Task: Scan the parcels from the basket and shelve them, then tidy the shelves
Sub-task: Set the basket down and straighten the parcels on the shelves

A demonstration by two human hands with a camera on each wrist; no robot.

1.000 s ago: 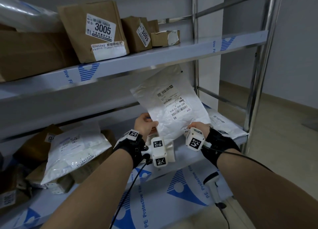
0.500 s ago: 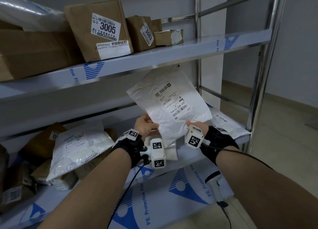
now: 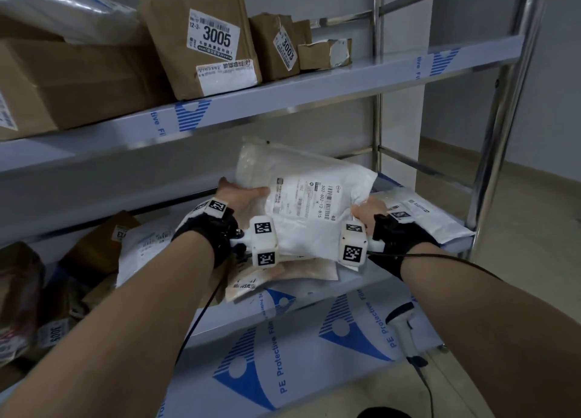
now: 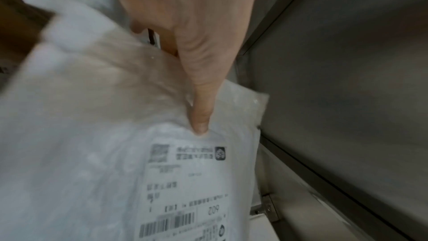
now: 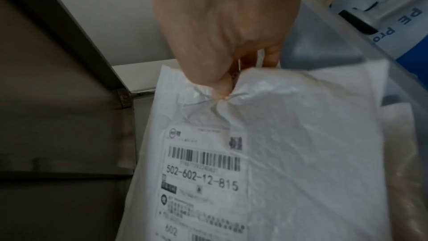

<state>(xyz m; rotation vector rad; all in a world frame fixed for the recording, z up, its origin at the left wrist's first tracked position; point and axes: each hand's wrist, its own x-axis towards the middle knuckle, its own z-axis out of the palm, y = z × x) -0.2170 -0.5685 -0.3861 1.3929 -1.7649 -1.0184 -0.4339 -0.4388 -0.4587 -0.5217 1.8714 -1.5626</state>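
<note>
Now tipped flatter between both hands: white parcel (image 3: 317, 210), label "502-602-12-815" (image 5: 202, 183).

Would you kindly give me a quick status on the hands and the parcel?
Both hands, left and right, gripping the white parcel. Parcel tilted low over the middle shelf. A tan mailer lies underneath; white mailer to its right.

Parcel storeroom, steel shelving (image 3: 314, 93) stacked with numbered cardboard boxes (image 3: 201, 37), courier bags (image 3: 421, 216), barcode scanner (image 3: 404, 329)
</note>
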